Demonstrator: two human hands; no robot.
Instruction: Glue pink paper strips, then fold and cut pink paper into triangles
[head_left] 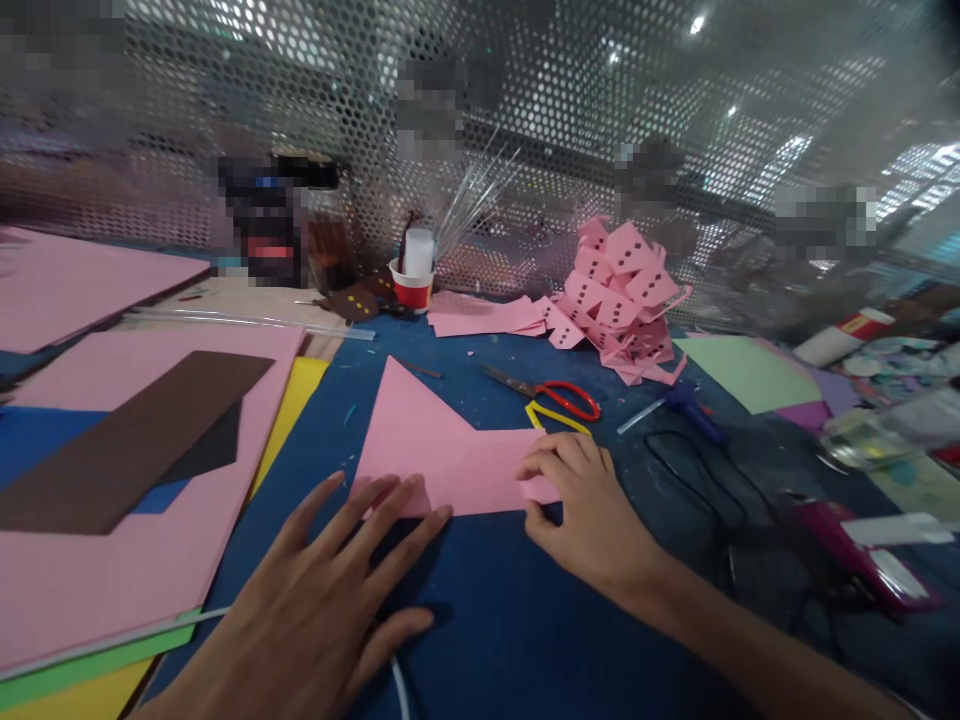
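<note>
A sheet of pink paper [442, 455] lies on the blue table, with a pointed flap rising at its left and a straight strip running right. My left hand [337, 580] rests with fingers spread, the fingertips pressing on the sheet's lower left edge. At the strip's right end, my right hand [581, 500] pinches the paper between thumb and curled fingers, where the end looks bent over. Just beyond that hand lie red-handled scissors [570, 398] and a yellow bent strip [559, 418].
Pink cut-outs with dark squares [619, 290] are heaped behind, beside stacked pink strips [480, 316]. A paper cup [411, 290] stands by the mesh. Coloured sheets [180, 560] fill the left. A blue glue gun [694, 412], its cable and a magenta device [862, 550] lie right.
</note>
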